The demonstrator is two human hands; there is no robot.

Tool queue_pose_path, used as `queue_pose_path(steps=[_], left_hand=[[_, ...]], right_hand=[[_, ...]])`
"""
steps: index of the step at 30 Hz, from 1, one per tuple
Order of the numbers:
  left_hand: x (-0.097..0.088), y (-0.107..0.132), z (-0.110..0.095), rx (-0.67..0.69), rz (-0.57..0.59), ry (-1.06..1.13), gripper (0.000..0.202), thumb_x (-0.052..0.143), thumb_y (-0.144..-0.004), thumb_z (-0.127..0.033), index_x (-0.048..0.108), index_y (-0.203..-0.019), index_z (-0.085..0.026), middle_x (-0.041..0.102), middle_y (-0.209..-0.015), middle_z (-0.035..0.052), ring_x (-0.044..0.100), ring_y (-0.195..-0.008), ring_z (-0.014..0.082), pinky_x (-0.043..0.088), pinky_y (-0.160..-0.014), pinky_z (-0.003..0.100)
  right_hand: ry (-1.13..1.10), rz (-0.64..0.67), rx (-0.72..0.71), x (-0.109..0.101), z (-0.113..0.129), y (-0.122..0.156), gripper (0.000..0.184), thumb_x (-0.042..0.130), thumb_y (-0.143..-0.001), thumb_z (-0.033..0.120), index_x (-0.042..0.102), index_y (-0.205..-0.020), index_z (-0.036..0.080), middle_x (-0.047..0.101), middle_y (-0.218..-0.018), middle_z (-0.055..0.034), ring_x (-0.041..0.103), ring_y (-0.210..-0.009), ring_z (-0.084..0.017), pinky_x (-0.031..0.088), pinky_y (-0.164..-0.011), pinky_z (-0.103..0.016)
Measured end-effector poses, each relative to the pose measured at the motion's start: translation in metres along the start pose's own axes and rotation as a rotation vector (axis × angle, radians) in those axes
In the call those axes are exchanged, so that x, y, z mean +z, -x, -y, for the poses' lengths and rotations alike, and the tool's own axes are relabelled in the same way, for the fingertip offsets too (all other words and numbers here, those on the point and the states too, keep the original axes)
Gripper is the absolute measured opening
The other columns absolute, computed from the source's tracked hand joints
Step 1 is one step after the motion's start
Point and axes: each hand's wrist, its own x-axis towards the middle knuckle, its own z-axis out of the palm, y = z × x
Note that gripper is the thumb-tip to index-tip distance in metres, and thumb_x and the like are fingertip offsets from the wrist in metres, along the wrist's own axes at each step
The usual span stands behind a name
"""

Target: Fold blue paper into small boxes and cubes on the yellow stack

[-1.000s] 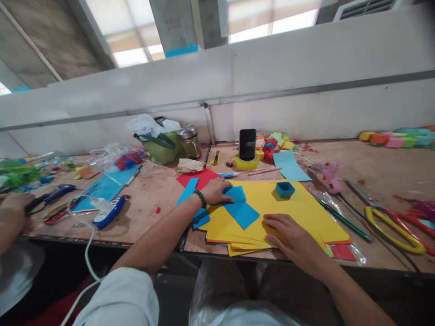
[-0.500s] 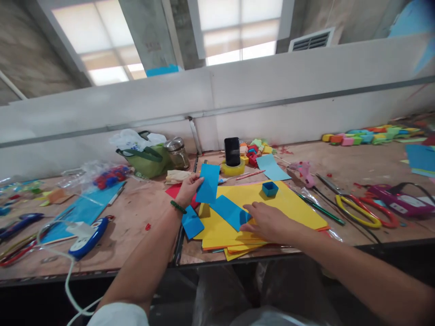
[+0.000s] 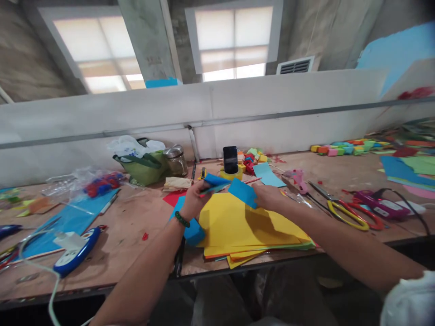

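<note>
Grip and Placement Findings

We find both hands raised above the yellow sheets (image 3: 238, 231), each pinching blue paper. The left hand (image 3: 196, 198) grips the left blue piece (image 3: 217, 180) by its near-left end; the piece tilts and shows partly edge-on, so we cannot tell its full shape. The right hand (image 3: 268, 197) pinches the right blue piece (image 3: 242, 192) at its right end, its broad face toward us. Exact fingertip placement on the right cannot be told. The two pieces are close together; we cannot confirm whether they touch.

We note a green bead bracelet (image 3: 182, 219) on the left wrist. Just beside that wrist, a further blue piece (image 3: 194, 233) lies at the left edge of the yellow sheets. A red sheet (image 3: 171, 198) lies beyond the left forearm.

Behind the hands, we record a phone (image 3: 230, 158) upright by a yellow tape roll (image 3: 227, 174), with a pale blue sheet (image 3: 269, 174) to the right. Farther right lie a pink glue gun (image 3: 299, 182) and scissors (image 3: 346, 214) with yellow and red handles.
</note>
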Motion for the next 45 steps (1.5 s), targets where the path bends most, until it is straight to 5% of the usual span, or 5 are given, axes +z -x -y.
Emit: queue_pose_path(steps=[8,15,24,39,45], left_hand=[[0.046,0.032,0.000,0.221,0.611,-0.734,0.037,0.053,-0.067,-0.007,0.062,-0.100,-0.020,0.070,-0.093,0.0053,0.064,-0.088,0.0207,0.048,-0.079,0.030],[0.055,0.043,-0.023,0.295,0.795,-1.065,0.021,0.051,-0.075,-0.010,0.061,-0.093,-0.017,0.067,-0.093,0.0112,0.064,-0.086,0.0252,0.049,-0.078,0.036],[0.044,0.052,-0.015,0.513,0.701,-1.057,0.022,0.053,-0.080,-0.008,0.064,-0.096,-0.018,0.070,-0.099,0.0091,0.064,-0.085,0.0217,0.051,-0.071,0.032],[0.049,0.061,-0.024,0.763,0.538,-0.695,0.024,0.040,-0.093,-0.016,0.064,-0.097,-0.016,0.074,-0.081,0.0068,0.069,-0.067,0.0136,0.056,-0.059,0.022],[0.053,0.064,-0.024,0.764,0.544,-0.697,0.022,0.042,-0.092,-0.017,0.064,-0.090,-0.017,0.074,-0.077,0.0050,0.067,-0.061,0.0127,0.054,-0.055,0.021]], right_hand=[[0.094,-0.244,-0.795,0.013,0.001,0.086,0.068,0.050,-0.071,0.002,0.044,-0.137,0.017,0.047,-0.142,-0.0117,0.039,-0.133,-0.024,0.032,-0.110,-0.046],[-0.093,-0.145,-0.605,0.057,-0.016,0.089,0.040,0.063,-0.082,0.030,0.059,-0.118,0.013,0.064,-0.117,-0.0157,0.057,-0.111,-0.027,0.044,-0.098,-0.050],[-0.478,-0.130,-0.464,0.058,-0.034,0.096,0.042,0.062,-0.084,0.042,0.061,-0.119,0.017,0.056,-0.129,-0.0149,0.050,-0.124,-0.024,0.044,-0.102,-0.041],[-0.241,-0.118,-0.459,0.059,-0.030,0.104,0.056,0.065,-0.080,0.037,0.050,-0.132,0.021,0.053,-0.135,-0.0149,0.045,-0.130,-0.028,0.033,-0.108,-0.053],[-0.237,-0.223,-0.608,0.061,-0.024,0.105,0.021,0.050,-0.088,0.015,0.067,-0.097,0.023,0.070,-0.110,-0.0081,0.062,-0.110,-0.020,0.039,-0.104,-0.047]])
